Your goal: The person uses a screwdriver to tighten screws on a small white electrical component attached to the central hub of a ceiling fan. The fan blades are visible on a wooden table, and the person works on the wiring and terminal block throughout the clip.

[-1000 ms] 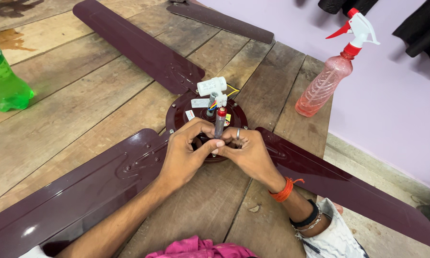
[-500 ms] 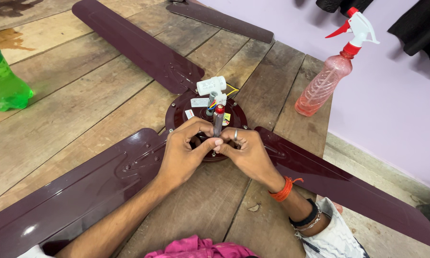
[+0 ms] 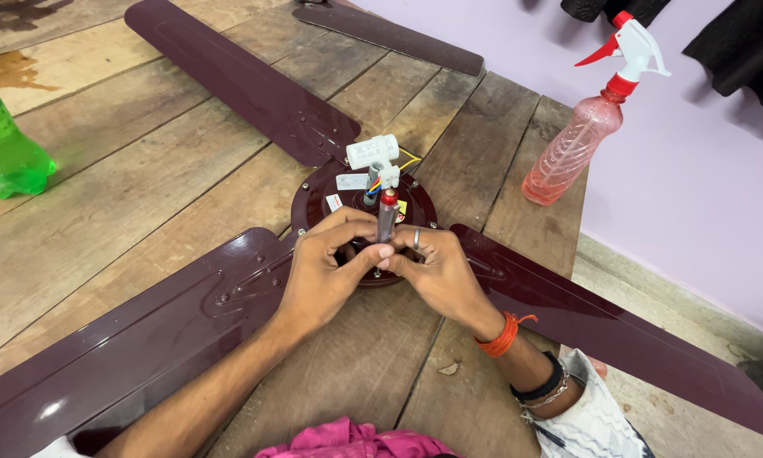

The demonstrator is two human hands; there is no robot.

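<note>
While both my hands, left hand point(image 3: 322, 271) and right hand point(image 3: 436, 271), pinch the stiff metal fan shaft point(image 3: 386, 222) low down, the heavy fan motor point(image 3: 360, 203) rests mid-table point(image 3: 101, 229), its glossy blades looking slippery.

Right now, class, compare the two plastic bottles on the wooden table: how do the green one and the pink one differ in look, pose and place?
The green bottle lies at the table's left edge, cut off by the picture, while the pink spray bottle stands upright at the right edge by the lilac wall. The pink spray bottle carries a red and white trigger head; no top shows on the green bottle. Both are see-through plastic, and neither hand touches either.
</note>
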